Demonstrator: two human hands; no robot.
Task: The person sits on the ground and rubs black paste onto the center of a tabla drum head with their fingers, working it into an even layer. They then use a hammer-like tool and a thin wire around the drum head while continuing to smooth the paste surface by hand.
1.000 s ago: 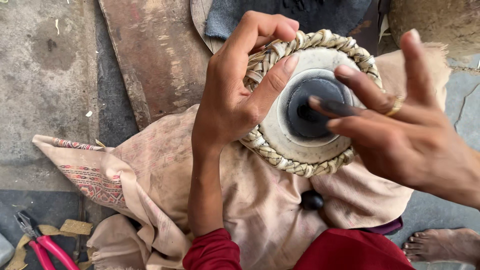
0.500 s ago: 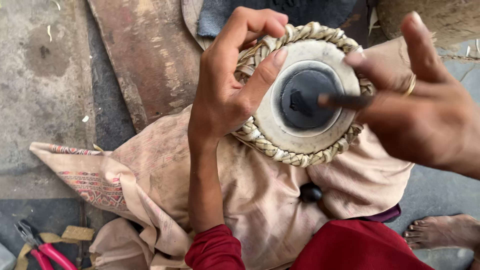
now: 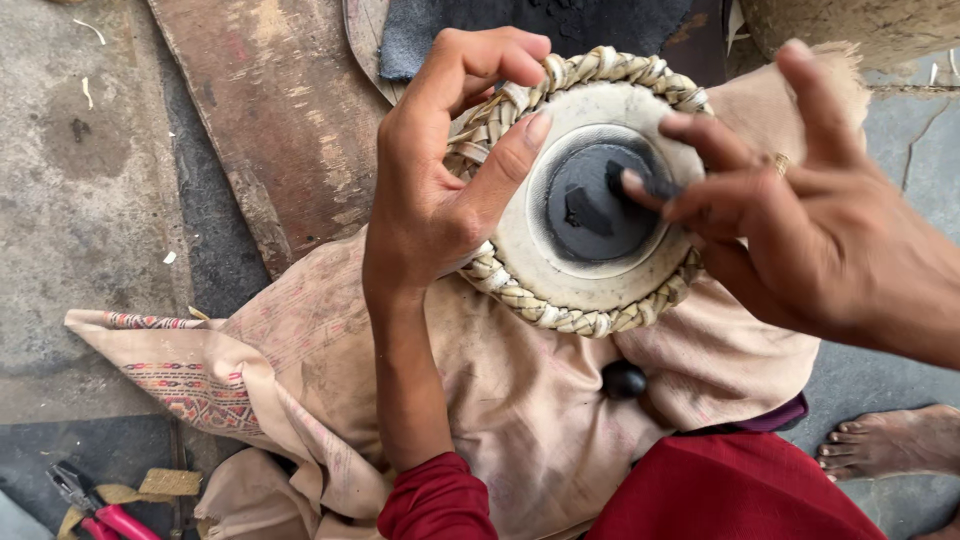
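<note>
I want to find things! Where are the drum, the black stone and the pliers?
drum (image 3: 520, 255): head view, on the pale skin left of its black middle.
black stone (image 3: 623, 380): head view, on the middle of the round stone lying on the cloth.
pliers (image 3: 120, 520): head view, on a red handle.

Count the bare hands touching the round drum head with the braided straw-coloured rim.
2. The left hand grips the braided rim of the round drum head on its left side, thumb on the pale skin. The right hand presses fingertips on the black centre patch.
</note>
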